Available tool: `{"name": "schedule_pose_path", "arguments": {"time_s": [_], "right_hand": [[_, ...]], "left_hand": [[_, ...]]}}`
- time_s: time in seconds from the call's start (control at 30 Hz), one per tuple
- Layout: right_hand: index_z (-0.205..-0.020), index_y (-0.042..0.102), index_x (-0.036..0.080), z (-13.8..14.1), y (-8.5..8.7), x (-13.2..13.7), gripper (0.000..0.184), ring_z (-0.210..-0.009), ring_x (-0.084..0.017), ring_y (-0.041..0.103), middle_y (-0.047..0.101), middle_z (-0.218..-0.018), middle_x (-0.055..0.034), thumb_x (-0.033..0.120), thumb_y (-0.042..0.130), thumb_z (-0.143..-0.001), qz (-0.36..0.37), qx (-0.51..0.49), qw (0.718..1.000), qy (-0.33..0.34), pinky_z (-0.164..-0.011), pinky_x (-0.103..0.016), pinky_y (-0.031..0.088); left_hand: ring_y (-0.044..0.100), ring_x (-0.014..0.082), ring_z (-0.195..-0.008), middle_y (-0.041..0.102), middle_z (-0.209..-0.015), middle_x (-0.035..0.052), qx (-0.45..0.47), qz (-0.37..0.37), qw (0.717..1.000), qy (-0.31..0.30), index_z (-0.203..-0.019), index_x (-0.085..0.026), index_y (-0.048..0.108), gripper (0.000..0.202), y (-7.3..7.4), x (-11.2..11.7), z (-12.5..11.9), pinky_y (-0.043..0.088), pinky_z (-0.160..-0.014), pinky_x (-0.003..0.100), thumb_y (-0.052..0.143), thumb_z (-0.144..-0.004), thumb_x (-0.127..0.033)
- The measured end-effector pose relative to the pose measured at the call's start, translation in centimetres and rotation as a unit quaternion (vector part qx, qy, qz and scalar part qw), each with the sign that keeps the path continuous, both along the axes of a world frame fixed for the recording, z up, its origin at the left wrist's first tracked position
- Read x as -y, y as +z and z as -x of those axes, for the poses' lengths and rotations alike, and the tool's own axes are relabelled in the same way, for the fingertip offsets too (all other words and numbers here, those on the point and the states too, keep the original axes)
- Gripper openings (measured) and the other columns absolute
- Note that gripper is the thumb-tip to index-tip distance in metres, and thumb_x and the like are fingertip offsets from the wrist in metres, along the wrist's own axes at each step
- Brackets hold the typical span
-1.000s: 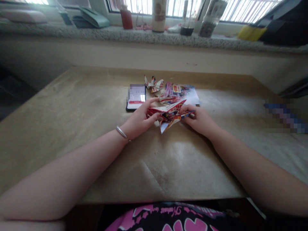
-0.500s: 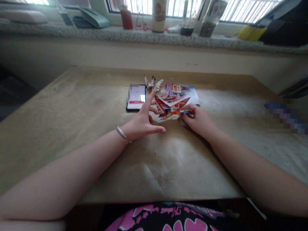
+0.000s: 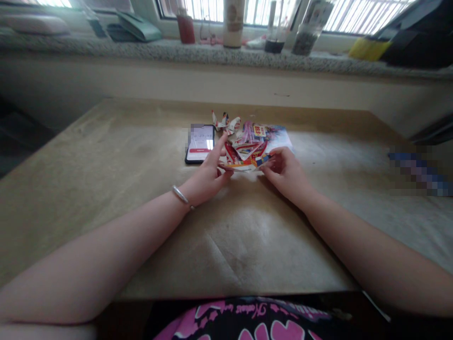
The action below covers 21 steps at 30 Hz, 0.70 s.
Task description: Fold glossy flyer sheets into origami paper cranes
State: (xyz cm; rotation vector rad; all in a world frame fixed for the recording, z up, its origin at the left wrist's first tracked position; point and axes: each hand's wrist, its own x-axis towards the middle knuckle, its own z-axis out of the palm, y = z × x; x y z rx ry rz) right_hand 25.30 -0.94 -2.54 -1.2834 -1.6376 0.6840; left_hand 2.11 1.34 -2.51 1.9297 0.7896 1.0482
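Note:
Between my two hands is a folded paper (image 3: pixel 244 165), printed in red, white, orange and blue, with raised pointed flaps. My left hand (image 3: pixel 213 169) pinches its left end, thumb below at the near side. At the right end, my right hand (image 3: pixel 285 166) holds it between thumb and fingers. Behind it lie printed paper sheets (image 3: pixel 279 135) with a yellow price mark. A small folded paper figure (image 3: pixel 228 124) with pointed tips stands just beyond my left fingertips. A phone (image 3: pixel 200 145) with a lit screen lies to the left of my left hand.
All this rests on a tan-covered table (image 3: pixel 148 141). A blurred blue object (image 3: pixel 421 174) lies at its right side. Along the stone windowsill (image 3: pixel 198 53) stand a red bottle (image 3: pixel 186 28), a pale cylinder (image 3: pixel 233 23), a clear container (image 3: pixel 309 30) and a yellow item (image 3: pixel 370 48).
My left hand has closed from spread fingers onto the left end of the folded paper. The paper has shifted slightly left and lies lower, with my right hand still holding it.

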Motion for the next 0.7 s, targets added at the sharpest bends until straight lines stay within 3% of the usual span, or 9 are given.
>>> {"name": "schedule_pose_path", "arguments": {"time_s": [0.17, 0.37, 0.57, 0.7], "right_hand": [[-0.1, 0.043, 0.026, 0.9, 0.2, 0.0, 0.041, -0.063, -0.012, 0.061, 0.063, -0.088, 0.0016, 0.03, 0.068, -0.067, 0.061, -0.101, 0.992, 0.05, -0.06, -0.028, 0.053], [-0.096, 0.05, 0.024, 1.2, 0.2, -0.1, 0.037, -0.068, -0.012, 0.06, 0.064, -0.098, -0.0011, 0.031, 0.07, -0.066, 0.09, -0.115, 0.988, 0.051, -0.064, -0.027, 0.052], [-0.093, 0.052, 0.025, 1.0, 0.0, -0.4, 0.035, -0.078, -0.016, 0.064, 0.067, -0.086, 0.0009, 0.033, 0.072, -0.065, 0.114, -0.148, 0.98, 0.066, -0.074, -0.031, 0.053], [-0.089, 0.053, 0.025, 1.1, 0.3, -0.3, 0.034, -0.079, -0.016, 0.065, 0.069, -0.086, 0.0005, 0.032, 0.073, -0.063, 0.133, -0.17, 0.974, 0.069, -0.071, -0.03, 0.053]], "left_hand": [[0.062, 0.0159, -0.095, 0.048, -0.135, 0.0132, 0.015, 0.0, 1.0, -0.01, -0.15, -0.03, 0.013, 0.086, -0.4, -0.2, -0.2, 0.053, -0.075, 0.025, 0.061, -0.081, -0.011], [0.058, 0.0226, -0.112, 0.046, -0.139, 0.0108, 0.028, 0.021, 0.999, -0.005, -0.149, -0.03, 0.021, 0.083, -0.4, -0.2, -0.3, 0.053, -0.089, 0.034, 0.066, -0.08, -0.017], [0.065, 0.0154, -0.09, 0.062, -0.115, 0.0071, 0.066, 0.096, 0.993, -0.018, -0.148, -0.029, 0.023, 0.076, 0.6, 0.1, -0.7, 0.054, -0.081, 0.028, 0.062, -0.083, -0.023], [0.066, 0.0165, -0.092, 0.064, -0.111, 0.0061, 0.099, 0.128, 0.987, -0.012, -0.146, -0.029, 0.026, 0.08, 0.6, -0.2, -0.8, 0.054, -0.079, 0.027, 0.066, -0.078, -0.021]]}}
